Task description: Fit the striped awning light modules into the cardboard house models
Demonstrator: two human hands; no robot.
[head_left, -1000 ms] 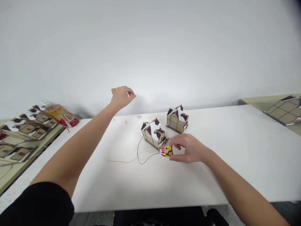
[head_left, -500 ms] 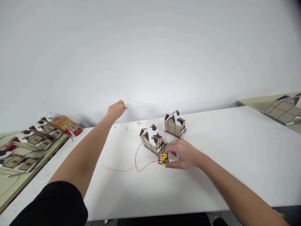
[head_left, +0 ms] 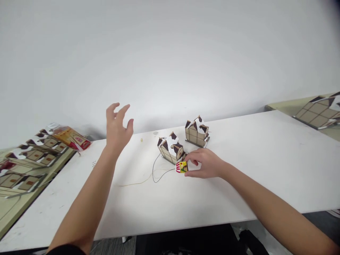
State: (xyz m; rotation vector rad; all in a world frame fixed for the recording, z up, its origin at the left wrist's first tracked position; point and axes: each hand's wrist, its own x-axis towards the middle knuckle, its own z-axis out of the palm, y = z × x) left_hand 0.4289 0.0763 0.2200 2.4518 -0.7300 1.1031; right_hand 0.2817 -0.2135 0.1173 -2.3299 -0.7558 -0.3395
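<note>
My left hand (head_left: 118,129) is raised over the far left of the white table, its fingers spread and nothing in them. Between thumb and fingers my right hand (head_left: 204,163) pinches a small yellow ornament (head_left: 182,167) with a red-and-white striped end. A thin dark cord (head_left: 156,179) loops from that ornament towards a model house (head_left: 172,148) with a snowy brown roof, just behind it. A second model house (head_left: 197,131) stands farther back to the right. A pale string (head_left: 132,184) lies on the tabletop to the left.
Several more model houses (head_left: 34,154) crowd a yellowish side surface at the left, beside an orange-and-red package (head_left: 71,137). At the far right sits another house (head_left: 317,110). A small yellow piece (head_left: 141,140) lies near the back edge of the white table (head_left: 239,198).
My left hand has moved left and its closed fingers have spread apart. My right hand still holds the yellow ornament near the front house. The whole view has shifted slightly.
</note>
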